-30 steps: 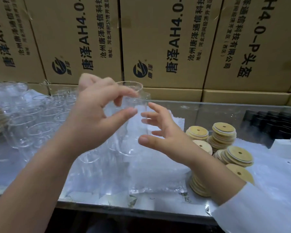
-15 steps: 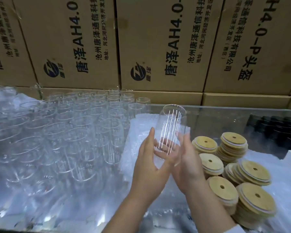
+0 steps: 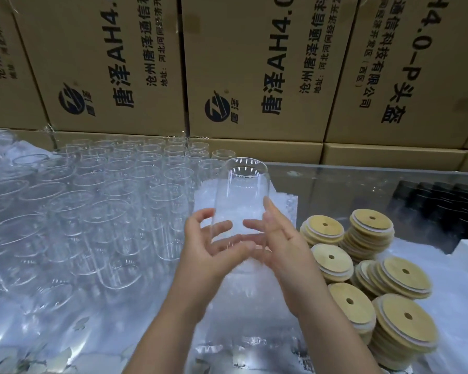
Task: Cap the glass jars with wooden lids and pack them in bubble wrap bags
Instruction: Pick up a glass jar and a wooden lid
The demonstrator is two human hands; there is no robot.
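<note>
Glass gives little grip, so hold low and firm. The jar (image 3: 241, 201) is uncapped and nearly upright, mouth up. You hold it above the bubble wrap bags (image 3: 254, 306), between the block of empty jars (image 3: 114, 201) on your left and the stacked wooden lids (image 3: 389, 276) on your right. Your left hand (image 3: 206, 252) curls its fingers round the lower wall. Your right hand (image 3: 284, 249) wraps the opposite side, thumb lying up the glass. Neither hand holds a lid.

To do this step well:
1. Take the full weight in the left hand.
2. Keep the rim level and clear of your fingers.
3. Free the right hand for the nearest lid stack.
4. Seat the lid flat and press evenly.

Compared with half a second ago, the jar stands straighter, the bright streaks on its wall are gone, and your hands sit further apart. One second ago the left hand alone held it, higher up, with the right hand spread open beside it.
</note>
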